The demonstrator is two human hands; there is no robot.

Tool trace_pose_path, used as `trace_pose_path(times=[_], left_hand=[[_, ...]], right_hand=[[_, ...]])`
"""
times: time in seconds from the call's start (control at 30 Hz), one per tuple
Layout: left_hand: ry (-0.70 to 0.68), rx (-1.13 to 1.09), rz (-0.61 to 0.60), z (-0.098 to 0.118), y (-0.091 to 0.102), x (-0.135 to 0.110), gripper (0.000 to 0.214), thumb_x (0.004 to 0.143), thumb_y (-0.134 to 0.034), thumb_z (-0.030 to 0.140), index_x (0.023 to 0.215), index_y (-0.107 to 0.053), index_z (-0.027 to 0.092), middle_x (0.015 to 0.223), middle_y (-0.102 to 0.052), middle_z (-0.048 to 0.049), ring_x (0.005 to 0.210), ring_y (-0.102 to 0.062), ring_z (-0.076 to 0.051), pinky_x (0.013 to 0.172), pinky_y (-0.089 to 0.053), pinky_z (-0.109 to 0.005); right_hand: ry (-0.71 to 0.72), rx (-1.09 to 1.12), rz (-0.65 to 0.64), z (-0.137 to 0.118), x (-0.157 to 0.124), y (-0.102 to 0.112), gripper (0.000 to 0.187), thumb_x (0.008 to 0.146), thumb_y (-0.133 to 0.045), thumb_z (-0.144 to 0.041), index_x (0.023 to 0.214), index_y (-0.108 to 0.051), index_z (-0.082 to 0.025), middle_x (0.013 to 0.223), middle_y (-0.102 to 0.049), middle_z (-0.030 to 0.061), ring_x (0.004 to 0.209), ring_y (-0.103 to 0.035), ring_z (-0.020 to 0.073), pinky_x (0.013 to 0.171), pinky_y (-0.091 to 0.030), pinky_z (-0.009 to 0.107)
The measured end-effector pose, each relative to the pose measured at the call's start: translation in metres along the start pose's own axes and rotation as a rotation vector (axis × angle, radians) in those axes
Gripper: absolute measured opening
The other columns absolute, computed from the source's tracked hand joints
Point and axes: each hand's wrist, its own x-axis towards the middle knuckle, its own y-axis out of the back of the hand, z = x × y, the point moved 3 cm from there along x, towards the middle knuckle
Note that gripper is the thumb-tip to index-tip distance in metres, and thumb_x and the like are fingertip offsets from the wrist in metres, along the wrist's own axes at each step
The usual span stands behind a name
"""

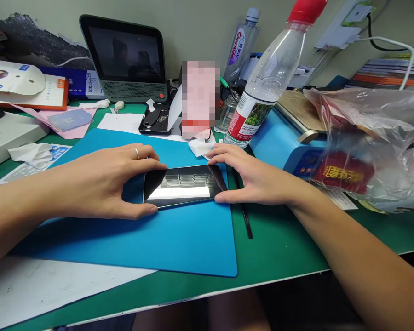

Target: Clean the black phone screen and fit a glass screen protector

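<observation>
A black smartphone (182,184) lies lengthwise across the blue mat (193,243), its glossy screen facing up with a bright reflection on it. My left hand (117,181), with a ring on one finger, grips its left end, thumb at the near edge and fingers at the far edge. At the other end, my right hand (251,177) holds the phone the same way, thumb near and fingertips far. A thin dark strip-like tool (247,216) rests on the green table just right of the mat, partly beneath my right hand.
Behind the mat stand a smart display (124,55), a red-capped water bottle (262,82) and a blue machine (290,142). A plastic bag (369,147) sits at right. Crumpled tissue (34,154) and boxes (17,124) are at left. White paper (55,285) lies under the mat's front.
</observation>
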Motion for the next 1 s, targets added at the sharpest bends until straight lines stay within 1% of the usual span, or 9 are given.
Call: trace_pose_path(times=[0.13,0.27,0.47,0.6,0.77,0.9,1.0], left_hand=[[0.006,-0.016,-0.016,0.0017,0.0020,0.0012,0.068,0.083,-0.066,0.062,0.139,-0.059,0.024,0.131,-0.061,-0.0109,0.110,-0.064,-0.032,0.094,-0.054,-0.040],[0.018,-0.021,-0.022,0.0043,0.0050,0.0015,0.067,0.083,-0.066,0.058,0.140,-0.058,0.025,0.133,-0.060,-0.0110,0.113,-0.064,-0.032,0.096,-0.054,-0.039],[0.026,-0.016,-0.053,0.0054,0.0061,-0.0004,0.064,0.086,-0.065,0.058,0.141,-0.055,0.026,0.135,-0.059,-0.0102,0.117,-0.062,-0.031,0.099,-0.053,-0.036],[0.011,-0.030,-0.030,0.0013,0.0035,-0.0014,0.066,0.086,-0.065,0.057,0.143,-0.055,0.027,0.137,-0.057,-0.0095,0.118,-0.061,-0.030,0.100,-0.052,-0.036],[-0.008,-0.017,0.004,0.0009,0.0029,-0.0019,0.066,0.085,-0.066,0.056,0.143,-0.057,0.027,0.134,-0.060,-0.0085,0.115,-0.063,-0.030,0.098,-0.053,-0.036],[0.002,-0.007,-0.017,0.0025,0.0042,-0.0015,0.066,0.087,-0.064,0.056,0.145,-0.055,0.025,0.135,-0.059,-0.0097,0.116,-0.062,-0.030,0.098,-0.052,-0.036],[-0.004,-0.002,-0.031,0.0015,0.0041,-0.0015,0.067,0.088,-0.063,0.057,0.146,-0.053,0.025,0.135,-0.058,-0.0100,0.116,-0.062,-0.030,0.098,-0.052,-0.037]], right_hand=[[-0.030,0.014,-0.015,-0.0035,-0.0010,0.0014,0.071,0.078,-0.078,-0.060,0.135,-0.058,-0.021,0.154,-0.047,0.0151,0.150,-0.033,0.0373,0.121,-0.030,0.059],[-0.047,0.018,-0.044,-0.0057,-0.0033,0.0029,0.077,0.077,-0.078,-0.062,0.138,-0.055,-0.020,0.158,-0.043,0.0153,0.153,-0.026,0.0351,0.122,-0.031,0.056],[-0.051,0.028,-0.058,-0.0064,-0.0062,0.0039,0.075,0.079,-0.077,-0.060,0.138,-0.055,-0.018,0.158,-0.042,0.0155,0.153,-0.027,0.0336,0.122,-0.031,0.054],[-0.057,0.058,-0.060,-0.0072,-0.0058,0.0041,0.072,0.080,-0.078,-0.056,0.137,-0.055,-0.018,0.157,-0.043,0.0157,0.152,-0.029,0.0338,0.120,-0.034,0.055],[-0.041,0.069,-0.040,-0.0071,-0.0055,0.0045,0.069,0.080,-0.079,-0.053,0.136,-0.056,-0.020,0.155,-0.045,0.0152,0.150,-0.031,0.0339,0.119,-0.035,0.054],[-0.042,0.065,-0.032,-0.0064,-0.0060,0.0049,0.069,0.079,-0.079,-0.052,0.136,-0.056,-0.019,0.155,-0.045,0.0152,0.150,-0.033,0.0333,0.120,-0.034,0.053],[-0.050,0.053,-0.053,-0.0064,-0.0062,0.0048,0.072,0.080,-0.078,-0.054,0.138,-0.054,-0.019,0.157,-0.044,0.0157,0.151,-0.032,0.0334,0.120,-0.034,0.053]])
